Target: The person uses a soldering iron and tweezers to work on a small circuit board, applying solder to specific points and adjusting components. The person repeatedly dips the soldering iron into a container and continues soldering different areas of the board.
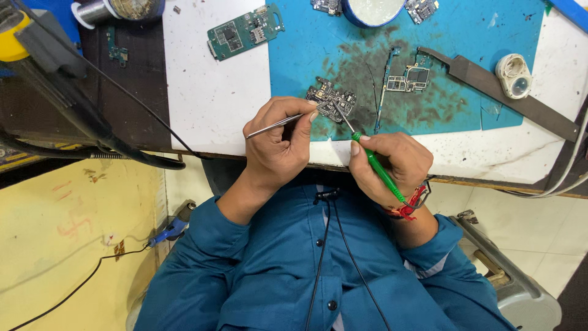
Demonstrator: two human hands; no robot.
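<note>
My left hand (277,142) grips metal tweezers (283,121), their tips on a small dark circuit board (331,99) lying on the blue work mat (465,37). My right hand (389,160) holds a green-handled soldering iron (376,168), and its thin metal tip touches the same board from the right. Both hands sit at the near edge of the white bench (208,104), over my blue shirt.
A green circuit board (244,30) lies on the white bench. Another bare board (409,78), a long dark metal blade (508,98), a small loupe (513,75) and a round blue-rimmed dish (372,12) sit around the mat. A black hose and tool (67,92) cross at left.
</note>
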